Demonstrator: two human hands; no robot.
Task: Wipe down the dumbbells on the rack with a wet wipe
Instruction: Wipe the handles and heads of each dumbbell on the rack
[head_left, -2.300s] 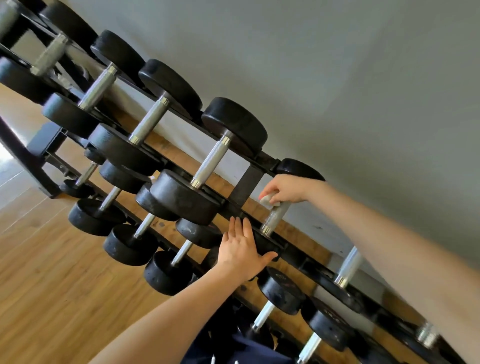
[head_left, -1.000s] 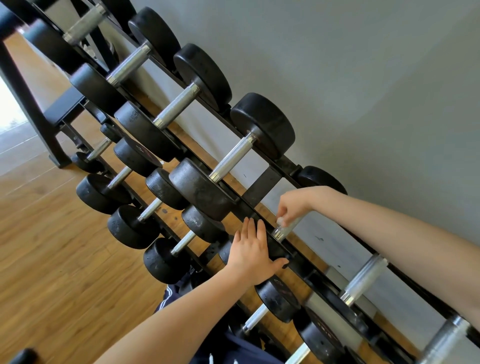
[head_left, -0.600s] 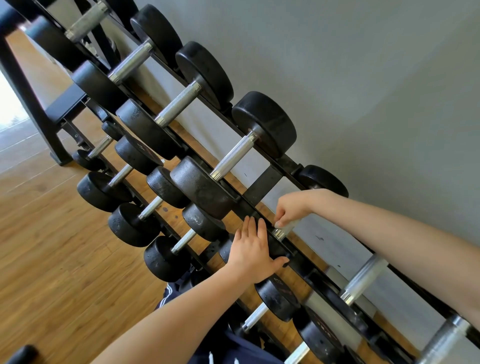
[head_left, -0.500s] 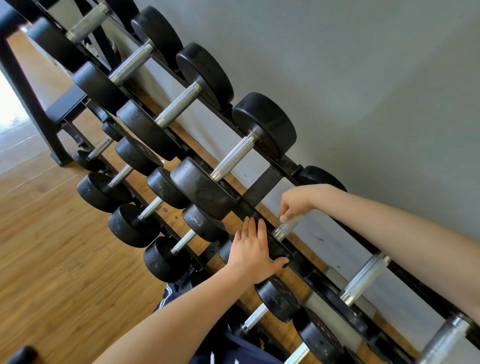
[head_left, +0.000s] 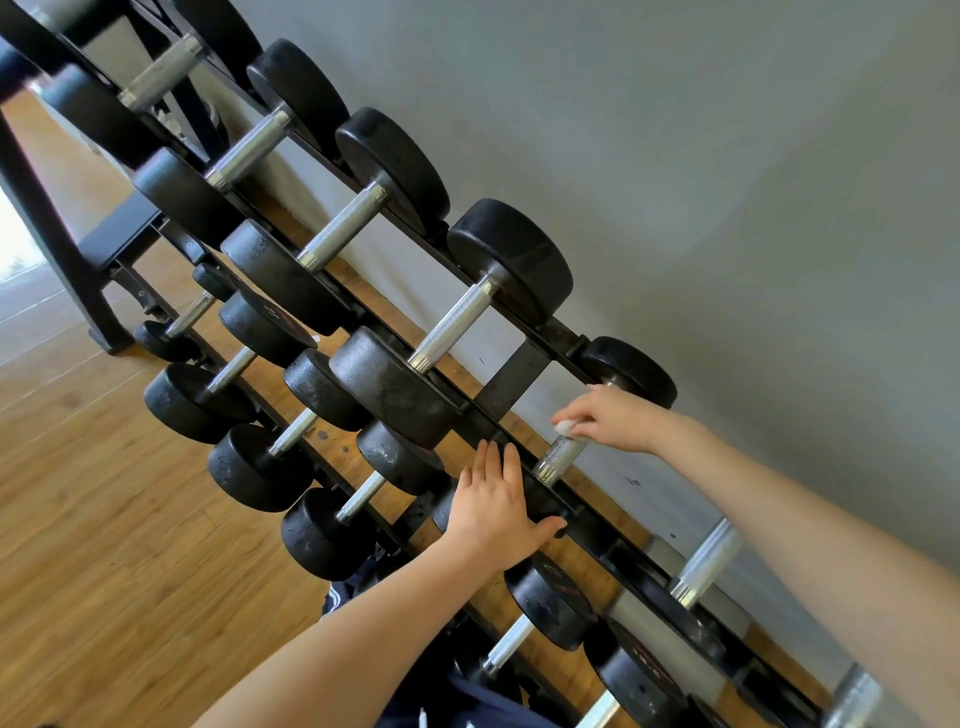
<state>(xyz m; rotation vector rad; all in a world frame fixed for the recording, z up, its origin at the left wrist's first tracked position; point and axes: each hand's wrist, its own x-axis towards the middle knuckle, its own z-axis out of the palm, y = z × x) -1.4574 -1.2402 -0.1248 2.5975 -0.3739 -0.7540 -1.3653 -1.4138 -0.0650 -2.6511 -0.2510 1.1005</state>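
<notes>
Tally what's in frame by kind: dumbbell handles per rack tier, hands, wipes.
Top-tier dumbbell handles, clearly in view: 7
Lower-tier dumbbell handles, clearly in view: 6
Hands: 2, left hand and right hand
Wet wipe: 1
Total: 16

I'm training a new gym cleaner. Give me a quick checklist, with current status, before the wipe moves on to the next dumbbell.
1. Wet wipe in the right hand: ok, pinched.
2. Wipe touching the chrome handle: ok.
3. Left hand steadying that dumbbell's front head: ok, laid flat on it.
4. Whole handle wiped: cannot tell.
5. Dumbbell seated on the rack rail: ok.
6. Next dumbbell's handle unobstructed: ok.
</notes>
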